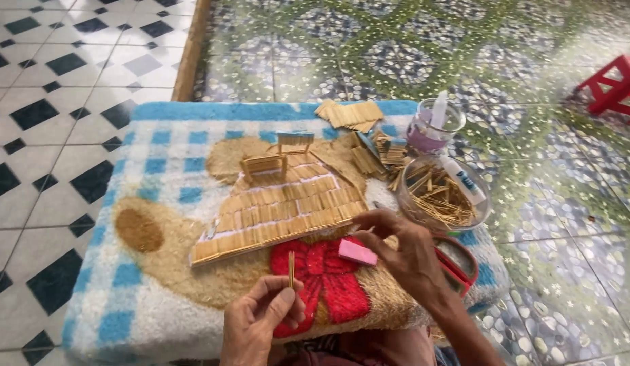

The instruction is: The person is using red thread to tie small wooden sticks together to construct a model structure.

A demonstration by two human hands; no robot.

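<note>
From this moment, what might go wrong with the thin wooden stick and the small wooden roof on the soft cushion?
1. The left hand pinches the thin wooden stick upright by its lower end only; it may slip or snap.
2. The right hand touches the lower corner of the roof panel of small wooden slats, which lies on a soft plush cushion; pressure there may shift or bend it.
3. The clear plastic bowl of sticks sits near the cushion edge and may tip.

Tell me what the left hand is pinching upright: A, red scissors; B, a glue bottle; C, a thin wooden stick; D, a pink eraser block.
C: the left hand pinches a thin wooden stick upright between thumb and fingers, while the pink block lies by the right hand.
</note>
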